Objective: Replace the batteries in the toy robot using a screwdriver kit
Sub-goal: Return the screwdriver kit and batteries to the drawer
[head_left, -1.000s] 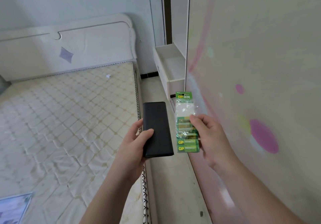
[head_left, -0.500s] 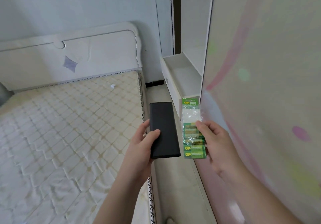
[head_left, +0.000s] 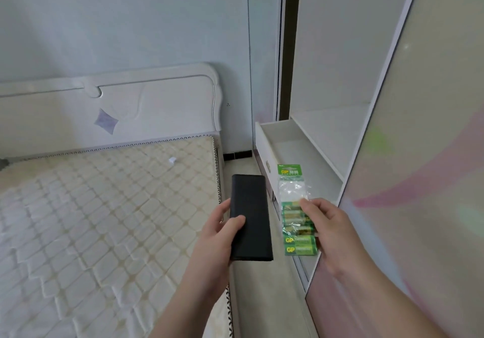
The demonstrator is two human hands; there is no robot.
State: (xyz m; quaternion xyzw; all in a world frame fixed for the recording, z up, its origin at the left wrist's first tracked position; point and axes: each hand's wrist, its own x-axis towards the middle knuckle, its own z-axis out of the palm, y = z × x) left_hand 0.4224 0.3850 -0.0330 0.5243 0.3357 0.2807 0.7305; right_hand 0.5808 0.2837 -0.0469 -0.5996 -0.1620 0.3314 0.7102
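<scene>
Two hands: left hand (head_left: 217,235) lower centre, right hand (head_left: 330,230) lower right. One black flat case (head_left: 250,217), centre. One green battery pack (head_left: 296,212), right of case; battery count inside unclear. One open drawer (head_left: 285,149), centre right. One bare mattress (head_left: 104,206), left. One white headboard (head_left: 110,107), upper left. One small white scrap (head_left: 172,160) on mattress.

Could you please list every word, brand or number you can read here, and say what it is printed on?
"GP": on the two lowest green cells in the green-and-clear plastic battery pack.
"GP": on that pack's green header card; the characters beside it are too blurred.
Flat black rectangular case: no text visible.
</scene>
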